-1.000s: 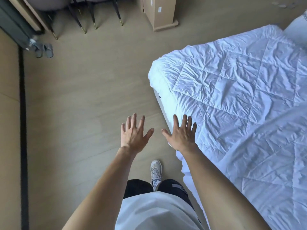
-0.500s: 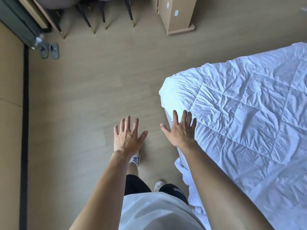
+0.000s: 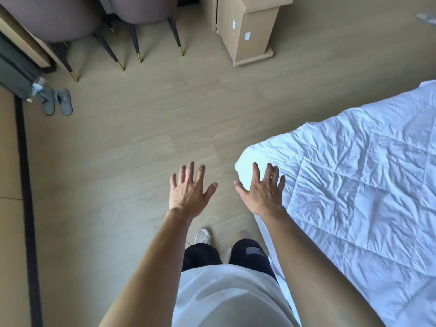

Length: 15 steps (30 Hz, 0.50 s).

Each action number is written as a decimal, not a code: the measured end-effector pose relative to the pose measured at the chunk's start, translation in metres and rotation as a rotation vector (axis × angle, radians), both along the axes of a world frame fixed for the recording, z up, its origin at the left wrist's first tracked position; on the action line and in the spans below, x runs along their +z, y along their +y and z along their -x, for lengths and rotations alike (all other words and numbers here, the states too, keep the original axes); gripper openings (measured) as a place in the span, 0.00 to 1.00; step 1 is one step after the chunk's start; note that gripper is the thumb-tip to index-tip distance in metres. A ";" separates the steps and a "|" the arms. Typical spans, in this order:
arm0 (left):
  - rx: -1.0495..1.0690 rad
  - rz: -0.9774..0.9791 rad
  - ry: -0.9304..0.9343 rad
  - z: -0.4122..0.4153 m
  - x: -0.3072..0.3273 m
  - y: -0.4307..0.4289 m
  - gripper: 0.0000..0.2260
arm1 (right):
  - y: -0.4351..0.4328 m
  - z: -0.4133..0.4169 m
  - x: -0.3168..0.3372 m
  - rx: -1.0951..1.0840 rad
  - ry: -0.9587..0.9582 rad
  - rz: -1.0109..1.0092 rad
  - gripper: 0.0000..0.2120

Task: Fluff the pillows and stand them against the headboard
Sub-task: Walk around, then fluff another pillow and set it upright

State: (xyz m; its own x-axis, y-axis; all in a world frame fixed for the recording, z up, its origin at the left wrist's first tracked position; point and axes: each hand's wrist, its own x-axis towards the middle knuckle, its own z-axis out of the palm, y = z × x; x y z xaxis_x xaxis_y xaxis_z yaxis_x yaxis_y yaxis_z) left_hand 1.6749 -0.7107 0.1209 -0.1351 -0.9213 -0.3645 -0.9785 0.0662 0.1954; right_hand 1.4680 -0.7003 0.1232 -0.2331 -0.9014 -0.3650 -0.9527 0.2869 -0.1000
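Beside the foot corner of the bed, we are holding both arms out ahead of us, palms down. Our left hand (image 3: 188,192) is hanging over the wooden floor (image 3: 141,142) with its fingers straight and spread, gripping nothing. Our right hand (image 3: 262,192) is reaching level with it, near but apart, fingers likewise straight and spread and holding nothing. It is lying over the corner edge of the white quilt (image 3: 358,185), and we cannot tell whether it is touching the cloth. The quilt is lying rumpled across the bed, stitched in large diamonds. The pillows are not showing from here, so we cannot tell where they are lying.

Below our arms, a white shirt (image 3: 226,300), dark shorts (image 3: 203,256) and one pale shoe (image 3: 203,236) are showing. Across the floor, two padded chairs (image 3: 59,17) are standing on dark, gold-tipped legs, a cardboard box (image 3: 250,31) is standing upright near them, and a pair of grey slippers (image 3: 59,102) is sitting by the left wall.
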 end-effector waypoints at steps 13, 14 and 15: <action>-0.063 -0.002 -0.008 0.041 -0.022 -0.231 0.34 | -0.206 0.041 -0.024 -0.027 -0.010 0.001 0.42; -0.066 0.004 -0.004 0.050 -0.020 -0.252 0.34 | -0.225 0.050 -0.025 -0.031 -0.011 -0.011 0.43; -0.072 0.009 -0.001 0.058 -0.018 -0.272 0.34 | -0.244 0.058 -0.024 -0.043 -0.017 -0.022 0.43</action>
State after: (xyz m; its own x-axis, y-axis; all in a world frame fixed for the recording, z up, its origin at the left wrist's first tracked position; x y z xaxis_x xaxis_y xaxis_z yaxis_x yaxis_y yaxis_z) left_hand 1.6170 -0.9827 0.1033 -0.2004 -0.9126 -0.3565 -0.9714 0.1380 0.1930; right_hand 1.4099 -0.9442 0.0993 -0.2651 -0.8824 -0.3888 -0.9378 0.3298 -0.1090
